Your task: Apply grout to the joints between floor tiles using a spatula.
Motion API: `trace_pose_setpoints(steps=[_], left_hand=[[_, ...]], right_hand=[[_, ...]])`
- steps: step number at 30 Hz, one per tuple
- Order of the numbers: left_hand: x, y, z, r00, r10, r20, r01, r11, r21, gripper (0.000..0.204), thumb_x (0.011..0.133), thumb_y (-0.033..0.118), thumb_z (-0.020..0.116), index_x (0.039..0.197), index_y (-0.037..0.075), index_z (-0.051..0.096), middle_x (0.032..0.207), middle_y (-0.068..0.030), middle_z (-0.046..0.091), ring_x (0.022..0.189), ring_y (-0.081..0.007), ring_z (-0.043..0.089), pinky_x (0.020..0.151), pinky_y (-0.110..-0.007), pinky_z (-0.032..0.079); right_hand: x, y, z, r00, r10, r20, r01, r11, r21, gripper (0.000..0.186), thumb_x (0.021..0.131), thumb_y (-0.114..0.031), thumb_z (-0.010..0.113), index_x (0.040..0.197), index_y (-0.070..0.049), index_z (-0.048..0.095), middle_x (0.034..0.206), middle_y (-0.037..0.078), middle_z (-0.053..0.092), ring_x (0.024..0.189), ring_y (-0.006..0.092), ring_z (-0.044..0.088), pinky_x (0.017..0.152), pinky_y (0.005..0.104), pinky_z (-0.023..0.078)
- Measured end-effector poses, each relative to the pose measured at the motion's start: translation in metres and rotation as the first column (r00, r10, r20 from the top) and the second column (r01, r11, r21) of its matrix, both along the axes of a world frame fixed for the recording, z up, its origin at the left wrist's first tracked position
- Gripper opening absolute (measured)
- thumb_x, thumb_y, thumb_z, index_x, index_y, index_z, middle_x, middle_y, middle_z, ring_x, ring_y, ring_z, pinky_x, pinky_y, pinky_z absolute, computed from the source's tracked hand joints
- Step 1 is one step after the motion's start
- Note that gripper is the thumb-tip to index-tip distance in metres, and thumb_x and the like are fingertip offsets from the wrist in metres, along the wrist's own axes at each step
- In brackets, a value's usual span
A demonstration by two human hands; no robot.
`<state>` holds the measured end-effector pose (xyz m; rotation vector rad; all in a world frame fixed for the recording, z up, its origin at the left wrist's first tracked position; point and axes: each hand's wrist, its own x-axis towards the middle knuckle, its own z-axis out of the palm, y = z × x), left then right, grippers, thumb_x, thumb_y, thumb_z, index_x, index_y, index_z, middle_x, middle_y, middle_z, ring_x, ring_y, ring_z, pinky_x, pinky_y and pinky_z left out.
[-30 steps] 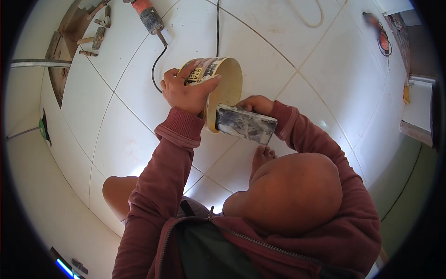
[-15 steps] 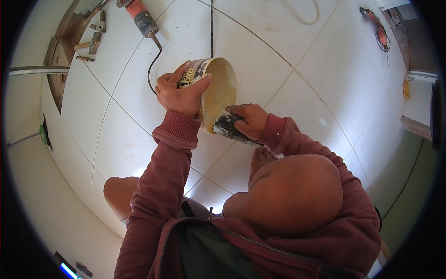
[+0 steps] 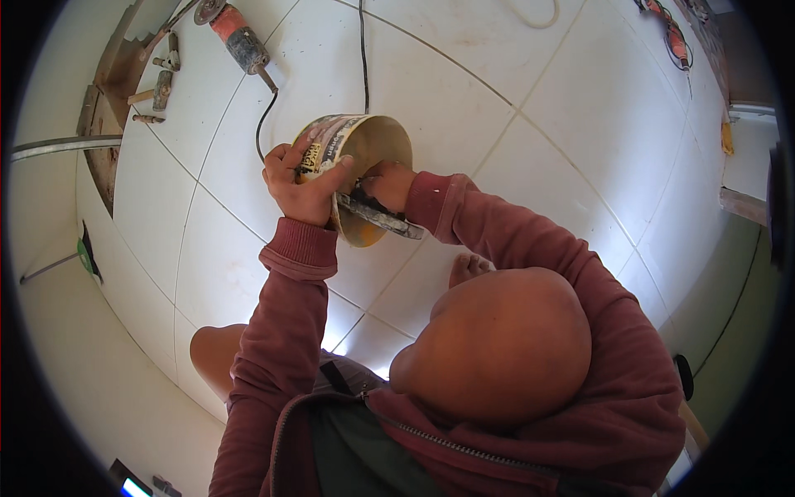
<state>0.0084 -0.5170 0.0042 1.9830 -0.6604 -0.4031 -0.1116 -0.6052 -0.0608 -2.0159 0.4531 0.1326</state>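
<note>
The yellow tub [image 3: 368, 178] is gripped by the left hand [image 3: 302, 182] while the right hand [image 3: 387, 184] holds a putty knife [image 3: 381, 219] inside it.

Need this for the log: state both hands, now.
Left hand: closed on the tub rim.
Right hand: closed on the putty knife, inside the tub.

A white tiled floor [image 3: 530, 108] is carrying everything here, its large square tiles running in diagonal grout lines. An angle grinder [image 3: 236, 37] with an orange and grey body is lying near the far left corner, its black cord [image 3: 269, 116] curling across the tiles. Some small metal tools [image 3: 161, 79] are lying just beside the left edge. Another orange tool [image 3: 672, 41] is resting along the far right edge. A bare foot [image 3: 468, 267] is pressing on the tiles.
</note>
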Motion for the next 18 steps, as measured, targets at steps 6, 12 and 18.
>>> trace_pose_setpoints(steps=[6,12,18], left_hand=[[0.014,0.018,-0.009,0.986,-0.090,-0.140,0.055,0.969,-0.240,0.048,0.061,0.003,0.069,0.107,-0.001,0.057,0.099,-0.0075,0.050,0.092,-0.0191,0.052,0.083,-0.031,0.043],[0.006,0.021,-0.012,0.994,-0.064,0.094,0.073,0.992,-0.099,0.047,0.060,0.002,0.070,0.105,-0.002,0.057,0.098,-0.0071,0.051,0.092,-0.0191,0.052,0.085,-0.031,0.042],[0.006,0.012,-0.011,0.994,-0.002,-0.112,-0.021,0.978,-0.209,0.053,0.049,0.010,0.079,0.098,0.002,0.063,0.093,-0.0075,0.044,0.084,-0.0177,0.049,0.077,-0.030,0.043]], right_hand=[[-0.003,-0.009,-0.003,0.998,0.040,0.045,-0.050,0.964,0.260,0.022,0.075,-0.018,0.048,0.079,-0.003,0.064,0.079,0.016,0.061,0.076,0.0287,0.058,0.071,0.0360,0.044],[-0.013,0.006,-0.004,0.993,-0.106,0.046,0.057,0.796,0.602,0.018,0.071,-0.008,0.047,0.077,0.000,0.062,0.074,0.014,0.060,0.065,0.0223,0.056,0.064,0.0317,0.047],[-0.073,-0.008,-0.026,0.961,-0.217,-0.172,0.089,-0.344,0.935,0.024,0.069,-0.006,0.042,0.081,0.004,0.060,0.086,0.012,0.062,0.066,0.0186,0.058,0.061,0.0292,0.049]])
